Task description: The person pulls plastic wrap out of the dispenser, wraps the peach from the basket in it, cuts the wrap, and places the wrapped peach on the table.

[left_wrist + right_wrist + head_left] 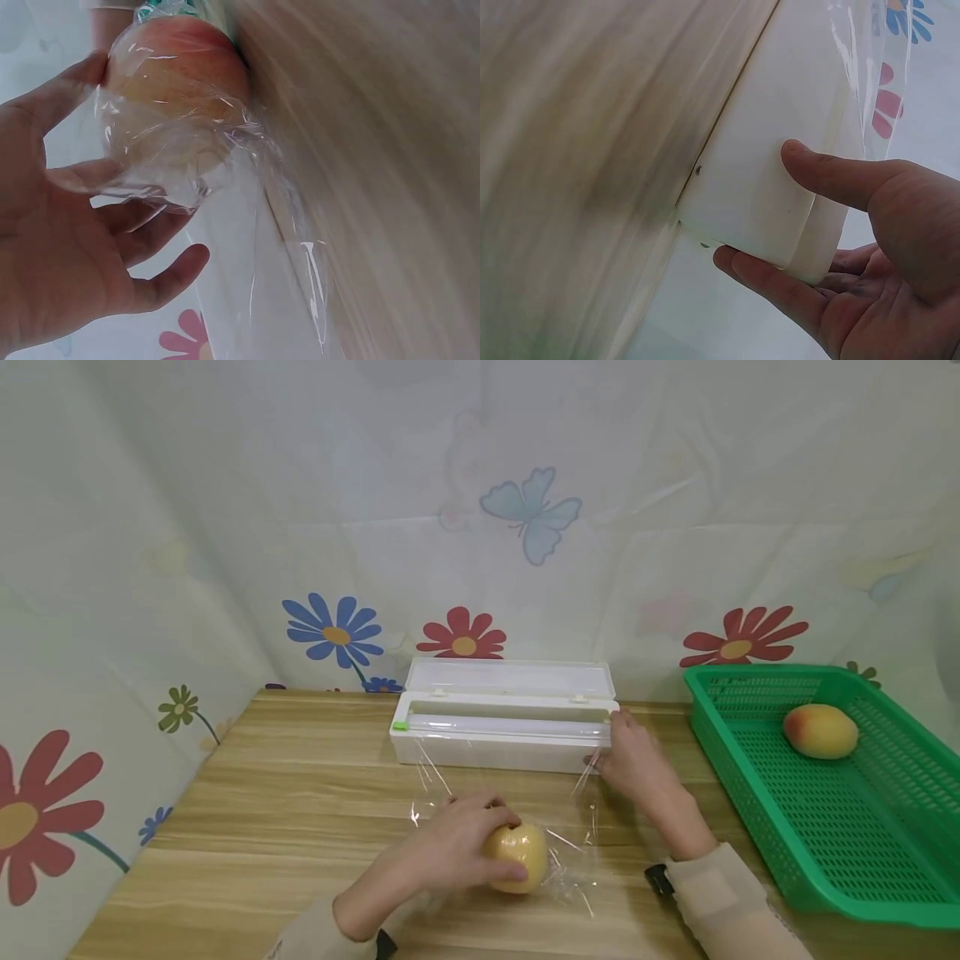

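Note:
In the head view my left hand [453,852] holds a yellow peach [527,853] on the wooden table, thumb in front and fingers over its top. The left wrist view shows the peach's red blush [191,41] and clear cling film [311,277] wrapped over it. That film stretches back to a white cling film dispenser [487,753], whose lid [510,678] stands raised behind a roll [495,725]. My right hand [641,764] grips the dispenser's right end; in the right wrist view the thumb presses one long face and fingers bear on the end.
To the right stands a green plastic basket [731,797] with another yellow-red fruit [821,732] in it. A green slider [401,726] sits at the dispenser's left end. Behind the wooden table [247,827] hangs a flower-patterned cloth [360,527].

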### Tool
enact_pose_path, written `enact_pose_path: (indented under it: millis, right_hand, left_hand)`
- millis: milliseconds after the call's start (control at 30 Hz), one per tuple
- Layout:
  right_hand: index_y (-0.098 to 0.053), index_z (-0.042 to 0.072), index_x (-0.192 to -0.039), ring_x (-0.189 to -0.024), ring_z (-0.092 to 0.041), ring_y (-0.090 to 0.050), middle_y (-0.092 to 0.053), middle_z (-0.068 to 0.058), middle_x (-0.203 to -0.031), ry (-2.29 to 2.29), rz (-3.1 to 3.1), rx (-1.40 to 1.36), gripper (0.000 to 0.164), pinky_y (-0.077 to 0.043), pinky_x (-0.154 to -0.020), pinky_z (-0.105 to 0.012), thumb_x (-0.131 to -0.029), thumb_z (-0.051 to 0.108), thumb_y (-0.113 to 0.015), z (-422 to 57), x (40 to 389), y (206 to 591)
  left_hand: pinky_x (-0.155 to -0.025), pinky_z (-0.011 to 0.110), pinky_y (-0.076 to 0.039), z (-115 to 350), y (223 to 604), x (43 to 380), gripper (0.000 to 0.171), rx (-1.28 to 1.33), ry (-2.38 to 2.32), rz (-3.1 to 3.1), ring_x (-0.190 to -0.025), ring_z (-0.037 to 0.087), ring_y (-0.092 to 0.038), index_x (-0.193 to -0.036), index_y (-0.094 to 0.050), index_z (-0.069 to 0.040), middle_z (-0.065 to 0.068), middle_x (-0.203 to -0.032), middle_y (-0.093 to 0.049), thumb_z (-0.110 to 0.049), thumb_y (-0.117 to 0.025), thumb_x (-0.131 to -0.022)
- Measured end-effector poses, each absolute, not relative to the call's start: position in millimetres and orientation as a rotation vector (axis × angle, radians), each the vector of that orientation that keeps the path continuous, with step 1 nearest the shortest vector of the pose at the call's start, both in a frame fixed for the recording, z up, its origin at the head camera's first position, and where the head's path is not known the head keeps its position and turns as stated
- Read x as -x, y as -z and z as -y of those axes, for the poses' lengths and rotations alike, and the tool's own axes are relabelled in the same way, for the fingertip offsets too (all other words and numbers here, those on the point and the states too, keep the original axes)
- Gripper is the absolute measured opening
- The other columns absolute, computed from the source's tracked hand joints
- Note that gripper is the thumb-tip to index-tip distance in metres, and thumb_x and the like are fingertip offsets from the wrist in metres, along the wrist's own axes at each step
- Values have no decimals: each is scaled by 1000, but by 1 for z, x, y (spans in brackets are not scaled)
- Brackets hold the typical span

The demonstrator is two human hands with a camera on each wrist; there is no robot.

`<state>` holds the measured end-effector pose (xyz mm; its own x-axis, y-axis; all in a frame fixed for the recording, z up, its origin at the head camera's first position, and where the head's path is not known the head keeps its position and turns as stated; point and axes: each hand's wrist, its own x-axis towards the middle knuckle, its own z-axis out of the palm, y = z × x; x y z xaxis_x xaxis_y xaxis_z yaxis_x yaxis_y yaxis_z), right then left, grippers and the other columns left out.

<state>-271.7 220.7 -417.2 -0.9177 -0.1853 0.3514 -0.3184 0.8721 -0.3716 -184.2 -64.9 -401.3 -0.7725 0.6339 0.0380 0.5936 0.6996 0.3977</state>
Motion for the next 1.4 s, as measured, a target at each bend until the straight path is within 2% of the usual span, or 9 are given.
enact_pose_path:
  millis: [167,300,533,667,800,900,1033,1100,1400]
  right_hand:
    - [-51,-16,-122,-95,-54,-63,-59,-33,-110,-637,2743,-373,63,-52,-82,-65,-79,10,-89,-221,272,417]
    - [-49,-16,-127,-99,-55,-63,-59,-34,-113,-666,2766,-362,66,-51,-84,-65,-80,8,-88,-220,272,417]
    - [-48,-16,-129,-101,-55,-62,-58,-35,-115,-673,2777,-357,67,-51,-85,-66,-81,8,-87,-220,272,417]
    - [-49,-15,-128,-101,-55,-62,-59,-34,-115,-677,2770,-359,66,-51,-85,-66,-81,10,-87,-221,272,417]
    - [-51,-14,-125,-100,-55,-63,-59,-33,-114,-669,2752,-372,62,-51,-85,-66,-81,11,-88,-221,272,417]
    - [-53,-14,-123,-99,-54,-63,-60,-33,-114,-659,2735,-381,59,-51,-85,-66,-82,12,-87,-221,272,418]
    - [-54,-12,-122,-99,-54,-63,-60,-33,-113,-653,2721,-393,58,-51,-85,-65,-82,12,-87,-221,272,419]
    - [-54,-12,-122,-98,-54,-63,-60,-33,-113,-655,2720,-396,57,-51,-84,-65,-81,12,-87,-221,272,419]
    - [-53,-12,-123,-100,-52,-63,-60,-31,-113,-675,2738,-387,58,-52,-86,-64,-81,10,-87,-220,270,416]
  left_hand:
    - [-92,41,-49,65,402,191,60,-999,-712,-2767,-102,11,-61,-129,-63,-11,-4,-114,-67,-54,-76,-89]
    - [-88,36,-51,65,403,196,58,-997,-765,-2735,-95,9,-62,-126,-62,-11,-5,-109,-68,-53,-77,-88]
    - [-101,46,-46,64,404,201,72,-991,-684,-2785,-113,18,-58,-129,-63,-11,-1,-121,-64,-60,-82,-80]
    - [-104,44,-43,63,404,204,70,-992,-665,-2826,-114,19,-53,-129,-66,-10,0,-121,-58,-57,-83,-80]
    - [-104,44,-45,63,402,206,73,-1009,-630,-2842,-118,21,-57,-139,-60,-10,3,-128,-61,-54,-81,-84]
    - [-104,44,-47,63,400,208,68,-1036,-637,-2848,-120,21,-60,-139,-57,-12,4,-131,-64,-49,-80,-88]
    - [-94,37,-52,63,396,209,49,-1076,-653,-2849,-106,15,-63,-128,-61,-13,2,-119,-68,-40,-79,-91]
    - [-91,35,-53,62,395,209,47,-1071,-639,-2846,-101,14,-63,-127,-62,-13,1,-116,-68,-39,-78,-92]
    - [-93,35,-54,59,395,212,69,-944,-636,-2817,-101,16,-58,-136,-59,-8,4,-126,-53,-41,-88,-82]
